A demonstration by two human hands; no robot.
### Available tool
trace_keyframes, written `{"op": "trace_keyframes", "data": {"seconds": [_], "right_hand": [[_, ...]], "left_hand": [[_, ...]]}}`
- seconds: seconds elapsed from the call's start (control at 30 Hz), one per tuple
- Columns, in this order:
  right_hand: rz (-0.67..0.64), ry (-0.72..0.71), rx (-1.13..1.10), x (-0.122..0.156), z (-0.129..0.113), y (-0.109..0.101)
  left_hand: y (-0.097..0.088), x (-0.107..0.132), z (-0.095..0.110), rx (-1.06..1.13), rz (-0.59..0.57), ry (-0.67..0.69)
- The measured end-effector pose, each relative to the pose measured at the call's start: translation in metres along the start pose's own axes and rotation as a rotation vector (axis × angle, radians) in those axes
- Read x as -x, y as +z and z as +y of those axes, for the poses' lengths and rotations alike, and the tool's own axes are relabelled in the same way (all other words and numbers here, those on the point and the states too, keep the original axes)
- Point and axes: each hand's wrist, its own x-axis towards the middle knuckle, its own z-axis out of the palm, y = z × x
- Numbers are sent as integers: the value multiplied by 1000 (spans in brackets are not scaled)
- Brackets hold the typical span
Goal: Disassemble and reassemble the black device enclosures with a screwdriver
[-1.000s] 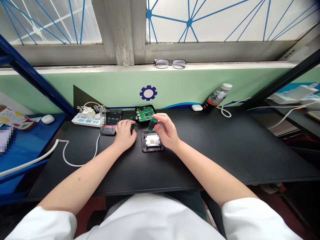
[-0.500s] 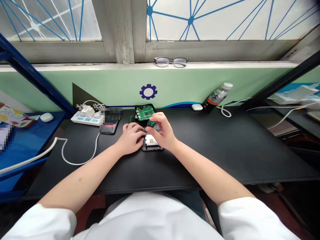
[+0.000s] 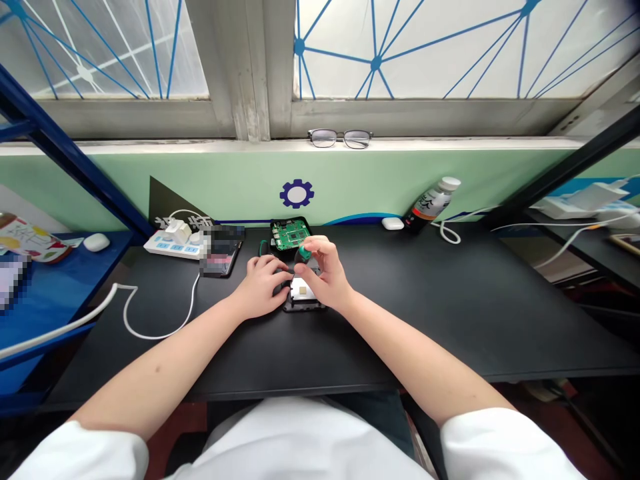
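Observation:
In my right hand (image 3: 327, 277) is a screwdriver (image 3: 303, 254) with a green and black handle, held between thumb and fingers. It stands over a small black device housing (image 3: 304, 307) with a white part (image 3: 301, 291) inside; its tip is hidden. My left hand (image 3: 263, 285) bends its fingers against the left side of this housing, holding it on the desk. Just beyond my left fingers shows a second green and black handle (image 3: 263, 248), partly hidden. Behind my hands a green circuit board (image 3: 290, 235) sits in a black case (image 3: 303, 220).
To the left are a white power strip (image 3: 173, 247) with a cable (image 3: 145, 335) and a dark phone-like device (image 3: 227, 257). At the back right, a bottle (image 3: 433, 203) leans against the wall beside a white earbud case (image 3: 393, 223). Glasses (image 3: 340, 139) lie on the sill.
The whole view has shifted, so the desk sits slightly lower. My right hand still grips the screwdriver over the housing, and its handle shows more upright. My left hand stays at the housing.

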Motion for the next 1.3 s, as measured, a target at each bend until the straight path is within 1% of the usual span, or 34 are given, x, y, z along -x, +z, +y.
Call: {"op": "trace_keyframes", "data": {"seconds": [0.1,0.17,0.27,0.33,0.4,0.47,0.53,0.6,0.7,0.77,0.83,0.93,1.07,1.17,1.3], "right_hand": [[-31,31,-46,2,-4,-3],[-38,44,-27,2,-3,-4],[-45,-12,34,-2,0,-4],[-22,-58,53,-5,1,-4],[18,-67,66,-6,2,-4],[52,-7,96,-5,1,-6],[96,100,117,-4,1,-10],[167,215,107,-2,3,-13],[264,345,35,1,9,-18],[273,424,-13,3,17,-20],[251,503,-45,5,24,-22],[240,609,-95,6,34,-23],[243,681,-127,8,43,-25],[234,687,-128,9,47,-25],[219,690,-133,10,47,-24]], "left_hand": [[0,0,-1,9,4,7],[-1,0,-1,17,-3,0],[-1,0,0,24,-19,-11],[-2,0,0,22,-20,-14],[-2,0,1,22,-19,-17],[-1,0,1,28,-14,-21],[-1,0,1,33,20,-34],[-1,0,0,31,98,-80],[-1,0,-6,26,239,-223],[-1,0,-11,39,294,-333],[-2,-1,-16,67,310,-422],[-2,-3,-20,109,310,-480],[0,-2,-20,128,305,-469],[0,-2,-19,130,291,-459],[1,-2,-19,129,302,-464]]}}
